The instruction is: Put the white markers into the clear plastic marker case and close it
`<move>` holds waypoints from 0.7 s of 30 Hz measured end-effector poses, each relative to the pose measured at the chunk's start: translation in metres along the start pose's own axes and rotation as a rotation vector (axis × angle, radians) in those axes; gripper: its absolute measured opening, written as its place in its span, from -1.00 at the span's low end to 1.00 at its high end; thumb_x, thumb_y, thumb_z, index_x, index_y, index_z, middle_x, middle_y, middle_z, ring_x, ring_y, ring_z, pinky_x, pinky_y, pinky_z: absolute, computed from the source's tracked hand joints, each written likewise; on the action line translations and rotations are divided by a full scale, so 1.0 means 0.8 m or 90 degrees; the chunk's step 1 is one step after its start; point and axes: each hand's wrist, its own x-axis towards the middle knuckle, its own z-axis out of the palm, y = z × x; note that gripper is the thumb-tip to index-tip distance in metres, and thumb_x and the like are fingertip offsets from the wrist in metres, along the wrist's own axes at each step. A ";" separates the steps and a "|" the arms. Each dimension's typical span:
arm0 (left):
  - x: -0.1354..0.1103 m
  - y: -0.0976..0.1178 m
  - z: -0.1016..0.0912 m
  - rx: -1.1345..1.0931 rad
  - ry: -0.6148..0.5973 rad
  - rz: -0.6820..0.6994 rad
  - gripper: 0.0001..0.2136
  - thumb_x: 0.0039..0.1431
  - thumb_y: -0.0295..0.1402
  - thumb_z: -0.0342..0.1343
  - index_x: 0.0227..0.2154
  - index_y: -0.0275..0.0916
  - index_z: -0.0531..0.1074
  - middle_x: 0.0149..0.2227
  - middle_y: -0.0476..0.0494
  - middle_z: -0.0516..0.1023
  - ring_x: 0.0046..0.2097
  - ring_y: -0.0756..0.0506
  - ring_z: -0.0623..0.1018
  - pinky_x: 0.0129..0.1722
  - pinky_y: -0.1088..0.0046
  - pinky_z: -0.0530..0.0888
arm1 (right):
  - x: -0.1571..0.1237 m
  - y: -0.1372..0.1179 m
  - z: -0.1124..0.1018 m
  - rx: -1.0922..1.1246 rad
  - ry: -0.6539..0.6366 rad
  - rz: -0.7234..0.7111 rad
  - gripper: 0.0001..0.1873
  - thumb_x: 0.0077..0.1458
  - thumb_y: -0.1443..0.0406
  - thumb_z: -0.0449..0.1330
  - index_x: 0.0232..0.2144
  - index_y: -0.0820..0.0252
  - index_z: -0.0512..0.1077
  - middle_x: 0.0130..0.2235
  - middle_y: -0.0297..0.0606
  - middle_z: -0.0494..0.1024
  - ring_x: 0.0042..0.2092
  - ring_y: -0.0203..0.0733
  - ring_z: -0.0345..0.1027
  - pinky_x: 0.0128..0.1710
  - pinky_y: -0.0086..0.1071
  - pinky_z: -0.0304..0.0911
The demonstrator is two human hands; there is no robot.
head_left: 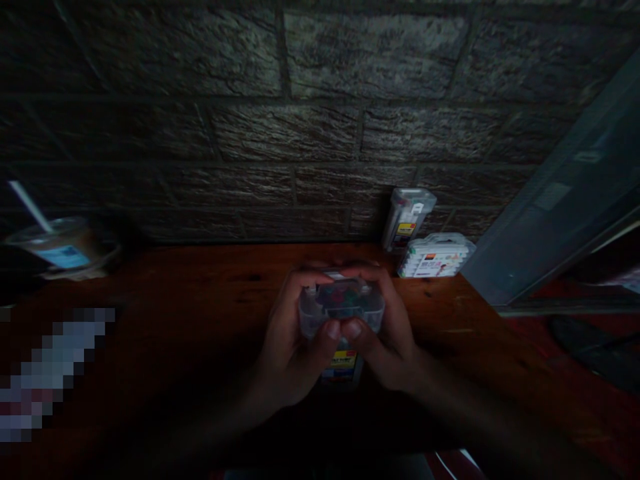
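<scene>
A clear plastic case [345,303] with a yellow label on its front stands upright on the wooden table, in the middle of the head view. Around its left side my left hand [295,327] is closed, thumb on the front near the top. My right hand [385,320] grips the opposite side the same way, and the two thumb tips almost meet. Dark red and green shapes show dimly through the top. The palms cover the case's sides, and its lower part sinks into shadow.
At the back right stand a tall clear case [407,220] and a shorter white-labelled case [436,257]. A lidded cup with a straw [65,247] is at the far left. Behind the table [210,287] rises a stone-block wall [320,140]; a grey post [545,187] borders the right.
</scene>
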 end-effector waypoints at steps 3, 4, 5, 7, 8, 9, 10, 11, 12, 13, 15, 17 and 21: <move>0.001 0.004 0.003 -0.001 0.008 -0.002 -0.73 0.37 -0.21 0.16 0.06 -0.13 0.39 -0.02 -0.14 0.46 -0.03 -0.12 0.50 -0.10 0.35 0.51 | 0.001 -0.006 0.003 0.009 0.016 0.019 -0.56 0.25 0.24 0.28 0.15 -0.03 0.34 0.11 -0.18 0.41 0.13 0.01 0.38 0.08 -0.08 0.38; 0.001 0.005 0.003 0.000 0.007 -0.001 -0.73 0.37 -0.21 0.16 0.05 -0.13 0.39 -0.02 -0.14 0.46 -0.03 -0.12 0.50 -0.10 0.35 0.51 | 0.002 -0.007 0.003 0.009 0.018 0.022 -0.58 0.25 0.24 0.27 0.14 -0.02 0.35 0.08 -0.19 0.41 0.11 0.00 0.38 0.06 -0.09 0.38; 0.001 0.006 0.003 0.002 0.005 -0.001 -0.73 0.37 -0.21 0.17 0.05 -0.13 0.39 -0.02 -0.14 0.47 -0.02 -0.12 0.50 -0.10 0.35 0.51 | 0.002 -0.008 0.003 0.009 0.020 0.022 -0.60 0.25 0.24 0.27 0.12 -0.01 0.36 0.06 -0.19 0.42 0.10 0.00 0.39 0.05 -0.09 0.38; 0.002 0.008 0.003 0.009 0.005 0.004 -0.73 0.36 -0.20 0.18 0.04 -0.14 0.40 -0.03 -0.14 0.47 -0.02 -0.12 0.50 -0.09 0.34 0.51 | 0.001 -0.009 0.003 0.014 0.022 0.018 -0.62 0.25 0.25 0.26 0.09 0.00 0.36 0.03 -0.20 0.42 0.08 0.00 0.39 0.04 -0.08 0.38; 0.003 0.008 0.003 0.012 0.006 0.007 -0.73 0.36 -0.20 0.18 0.04 -0.14 0.40 -0.03 -0.14 0.47 -0.02 -0.12 0.50 -0.07 0.33 0.51 | 0.000 -0.009 0.003 0.016 0.023 0.018 -0.63 0.25 0.25 0.26 0.09 0.00 0.36 0.03 -0.20 0.42 0.07 0.00 0.40 0.03 -0.07 0.39; 0.003 0.008 0.003 0.016 0.006 0.009 -0.73 0.36 -0.20 0.18 0.04 -0.14 0.40 -0.02 -0.14 0.47 -0.01 -0.13 0.49 -0.05 0.32 0.51 | -0.001 -0.008 0.003 0.015 0.024 0.022 -0.63 0.25 0.25 0.26 0.09 0.00 0.35 0.03 -0.20 0.42 0.06 -0.01 0.40 0.02 -0.08 0.40; 0.004 0.007 0.003 0.018 0.004 0.011 -0.73 0.36 -0.20 0.17 0.04 -0.13 0.40 -0.01 -0.14 0.46 0.00 -0.13 0.49 -0.03 0.30 0.50 | -0.002 -0.007 0.003 0.014 0.024 0.025 -0.61 0.25 0.26 0.25 0.10 -0.01 0.34 0.03 -0.20 0.41 0.05 -0.01 0.40 0.01 -0.09 0.40; 0.004 0.006 0.002 0.018 0.000 0.014 -0.73 0.37 -0.20 0.17 0.04 -0.13 0.40 0.01 -0.15 0.46 0.02 -0.14 0.49 -0.01 0.28 0.50 | -0.003 -0.006 0.002 0.012 0.019 0.028 -0.59 0.26 0.26 0.25 0.13 -0.02 0.31 0.05 -0.20 0.40 0.06 -0.02 0.40 0.01 -0.09 0.41; 0.005 0.005 0.001 0.018 -0.006 0.018 -0.73 0.37 -0.20 0.17 0.05 -0.13 0.39 0.03 -0.16 0.45 0.04 -0.15 0.48 0.01 0.26 0.49 | -0.004 -0.004 0.001 0.008 0.011 0.029 -0.55 0.26 0.25 0.26 0.16 -0.04 0.28 0.08 -0.19 0.40 0.08 -0.02 0.39 0.03 -0.09 0.41; 0.005 0.003 -0.001 0.017 -0.014 0.022 -0.72 0.37 -0.21 0.16 0.07 -0.13 0.38 0.05 -0.18 0.45 0.06 -0.16 0.48 0.02 0.25 0.49 | -0.004 -0.002 0.000 0.004 0.002 0.027 -0.50 0.27 0.25 0.26 0.20 -0.06 0.25 0.12 -0.19 0.38 0.11 -0.01 0.38 0.07 -0.08 0.40; 0.006 -0.001 -0.004 0.012 -0.033 0.038 -0.70 0.37 -0.21 0.15 0.09 -0.13 0.35 0.09 -0.21 0.43 0.11 -0.19 0.46 0.05 0.20 0.48 | -0.004 0.002 -0.003 -0.007 -0.020 0.013 -0.40 0.26 0.22 0.30 0.26 -0.09 0.18 0.20 -0.17 0.36 0.19 0.02 0.34 0.16 -0.05 0.36; 0.007 -0.006 -0.008 0.009 -0.051 0.055 -0.67 0.36 -0.21 0.15 0.11 -0.14 0.33 0.11 -0.25 0.40 0.13 -0.22 0.44 0.07 0.15 0.46 | -0.003 0.005 -0.006 -0.020 -0.039 -0.004 -0.31 0.23 0.18 0.34 0.30 -0.11 0.14 0.23 -0.16 0.34 0.23 0.05 0.30 0.20 -0.03 0.33; 0.009 -0.010 -0.012 0.011 -0.073 0.077 -0.57 0.28 -0.20 0.20 0.15 -0.14 0.29 0.13 -0.29 0.36 0.14 -0.26 0.43 0.11 0.06 0.45 | 0.000 0.010 -0.011 -0.041 -0.063 -0.023 -0.19 0.15 0.13 0.42 0.32 -0.11 0.12 0.23 -0.14 0.33 0.26 0.10 0.27 0.21 -0.01 0.33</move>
